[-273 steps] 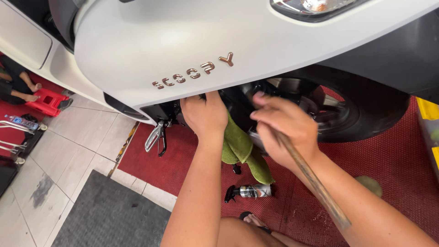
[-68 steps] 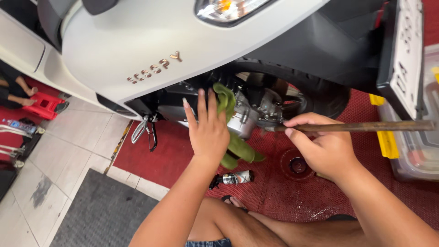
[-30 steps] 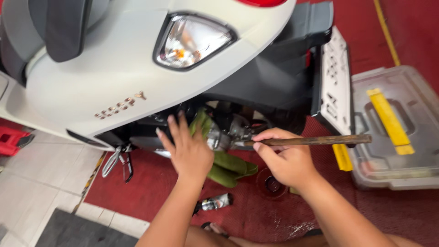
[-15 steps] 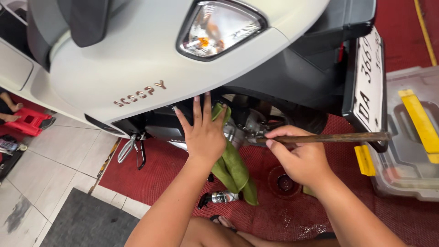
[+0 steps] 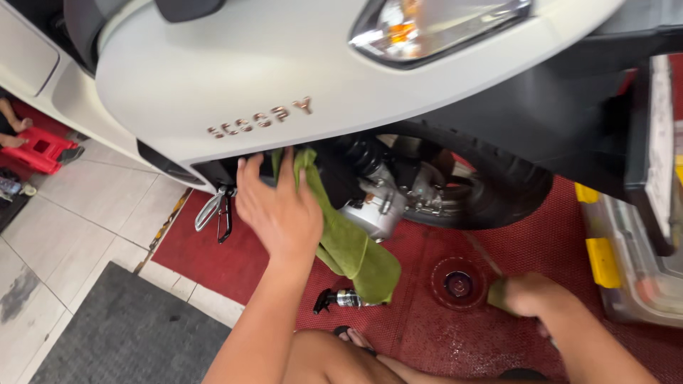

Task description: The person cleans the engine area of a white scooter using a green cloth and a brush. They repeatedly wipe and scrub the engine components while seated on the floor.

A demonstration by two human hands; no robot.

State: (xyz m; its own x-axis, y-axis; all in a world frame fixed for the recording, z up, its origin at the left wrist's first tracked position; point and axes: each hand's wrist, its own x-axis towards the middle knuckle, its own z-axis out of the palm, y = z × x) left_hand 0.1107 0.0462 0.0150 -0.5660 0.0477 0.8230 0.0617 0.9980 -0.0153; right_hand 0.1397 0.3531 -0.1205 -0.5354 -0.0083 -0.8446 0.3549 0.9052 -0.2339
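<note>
My left hand (image 5: 281,210) lies with spread fingers on a green cloth (image 5: 356,249) and presses it against the underside of a white scooter (image 5: 284,64), beside the silver engine case (image 5: 377,206). The cloth hangs down toward the red mat (image 5: 441,341). My right hand (image 5: 537,295) is low over the mat, blurred and curled, right of a small round red cup (image 5: 457,283). Whether anything is in that hand cannot be made out. The black rear tyre (image 5: 498,192) sits behind the engine.
A small spray bottle (image 5: 341,299) lies on the mat under the cloth. A grey toolbox with yellow latches (image 5: 626,284) stands at the right. A chrome footpeg (image 5: 217,210) hangs at the left. A grey doormat (image 5: 121,334), pale tiles and a red box (image 5: 39,149) lie further left.
My right hand has dropped from the engine down to the mat near the round cup, and the long rusty rod it held level is no longer visible. The left hand stays on the cloth.
</note>
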